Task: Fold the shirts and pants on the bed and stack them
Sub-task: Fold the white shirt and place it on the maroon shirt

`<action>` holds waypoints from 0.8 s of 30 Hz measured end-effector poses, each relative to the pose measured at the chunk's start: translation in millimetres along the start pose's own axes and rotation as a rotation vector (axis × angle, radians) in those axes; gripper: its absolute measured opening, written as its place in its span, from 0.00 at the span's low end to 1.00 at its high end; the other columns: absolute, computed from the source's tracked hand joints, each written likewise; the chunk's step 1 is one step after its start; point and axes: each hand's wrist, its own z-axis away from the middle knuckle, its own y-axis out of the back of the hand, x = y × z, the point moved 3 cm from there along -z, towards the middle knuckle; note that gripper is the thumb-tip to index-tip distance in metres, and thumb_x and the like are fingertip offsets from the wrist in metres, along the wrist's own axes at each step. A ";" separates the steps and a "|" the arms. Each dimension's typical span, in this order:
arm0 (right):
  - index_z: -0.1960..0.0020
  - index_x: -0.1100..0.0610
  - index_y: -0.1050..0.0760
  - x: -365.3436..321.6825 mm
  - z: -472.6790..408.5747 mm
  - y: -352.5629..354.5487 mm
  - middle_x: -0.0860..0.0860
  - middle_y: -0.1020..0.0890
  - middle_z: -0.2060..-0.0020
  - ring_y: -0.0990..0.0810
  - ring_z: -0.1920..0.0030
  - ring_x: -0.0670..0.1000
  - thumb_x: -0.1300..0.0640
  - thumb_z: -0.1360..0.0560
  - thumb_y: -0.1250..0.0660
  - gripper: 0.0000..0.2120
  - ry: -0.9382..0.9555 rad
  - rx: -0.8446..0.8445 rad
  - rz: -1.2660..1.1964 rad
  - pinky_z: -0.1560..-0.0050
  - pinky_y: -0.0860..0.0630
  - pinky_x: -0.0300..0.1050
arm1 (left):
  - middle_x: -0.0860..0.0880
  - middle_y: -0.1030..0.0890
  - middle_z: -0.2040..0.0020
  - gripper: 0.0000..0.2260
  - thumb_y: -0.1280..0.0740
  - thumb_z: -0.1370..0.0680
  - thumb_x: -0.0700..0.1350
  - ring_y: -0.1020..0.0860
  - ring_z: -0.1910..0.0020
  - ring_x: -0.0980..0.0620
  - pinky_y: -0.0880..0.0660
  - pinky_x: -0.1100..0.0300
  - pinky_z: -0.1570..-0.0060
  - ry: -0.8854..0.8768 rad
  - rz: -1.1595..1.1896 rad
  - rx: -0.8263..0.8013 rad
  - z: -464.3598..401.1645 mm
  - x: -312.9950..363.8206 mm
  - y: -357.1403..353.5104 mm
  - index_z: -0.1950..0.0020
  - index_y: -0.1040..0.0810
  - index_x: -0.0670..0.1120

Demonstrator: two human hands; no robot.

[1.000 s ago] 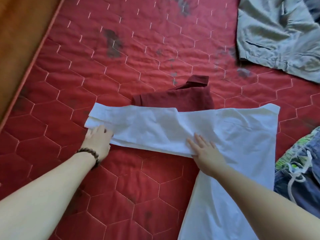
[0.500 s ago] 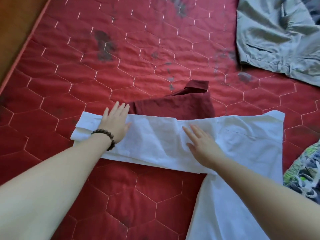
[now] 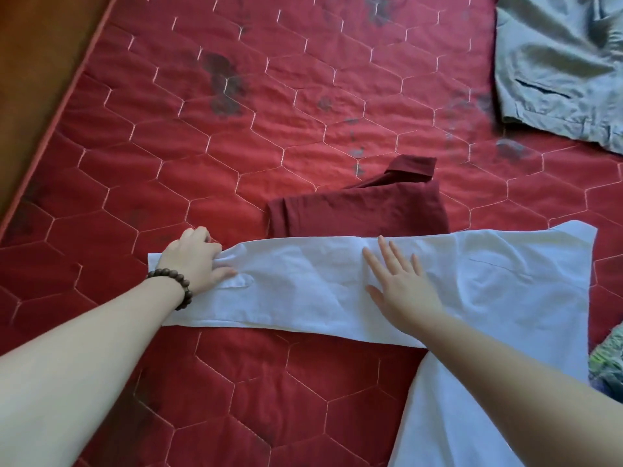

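Red quilted mattress [image 3: 303, 96]; white pants [image 3: 303, 291] folded; left hand [image 3: 192, 261] gripping, right hand [image 3: 404, 291] flat.

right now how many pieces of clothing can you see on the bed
4: white garment under both hands, folded maroon shirt just behind it, grey pants far right, patterned piece at right edge. More may lie out of frame.

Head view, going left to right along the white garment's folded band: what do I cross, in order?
Left hand with a dark beaded bracelet, gripping the end of the white cotton garment → right hand pressed flat on it → patterned green fabric at the right edge.
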 end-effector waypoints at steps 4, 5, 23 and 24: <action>0.23 0.47 0.63 -37.4 -2.3 -10.7 0.53 0.64 0.23 0.64 0.23 0.54 0.46 0.19 0.47 0.32 0.067 0.031 0.039 0.26 0.61 0.57 | 0.52 0.32 0.55 0.17 0.33 0.30 0.63 0.30 0.53 0.50 0.35 0.57 0.59 0.015 0.040 -0.057 11.5 -8.3 -5.7 0.63 0.32 0.51; 0.23 0.46 0.63 -45.0 -3.4 -13.4 0.52 0.66 0.24 0.65 0.24 0.54 0.46 0.19 0.48 0.32 0.087 0.029 0.053 0.26 0.62 0.57 | 0.52 0.31 0.56 0.17 0.33 0.30 0.63 0.28 0.56 0.50 0.35 0.57 0.61 0.026 0.063 -0.052 14.3 -8.8 -6.2 0.62 0.34 0.51; 0.25 0.42 0.70 -73.5 13.9 -32.4 0.52 0.65 0.24 0.68 0.25 0.59 0.28 0.29 0.46 0.45 0.215 -0.047 0.140 0.28 0.63 0.65 | 0.51 0.36 0.75 0.23 0.28 0.30 0.58 0.37 0.74 0.50 0.39 0.58 0.71 0.100 0.353 -0.326 15.8 -54.9 -0.7 0.73 0.35 0.46; 0.24 0.42 0.64 -75.0 16.2 -31.6 0.53 0.60 0.23 0.63 0.24 0.60 0.34 0.26 0.45 0.40 0.228 -0.017 0.124 0.28 0.60 0.67 | 0.51 0.36 0.75 0.22 0.28 0.30 0.58 0.36 0.74 0.51 0.38 0.58 0.71 0.132 0.401 -0.322 14.5 -59.6 1.1 0.72 0.33 0.46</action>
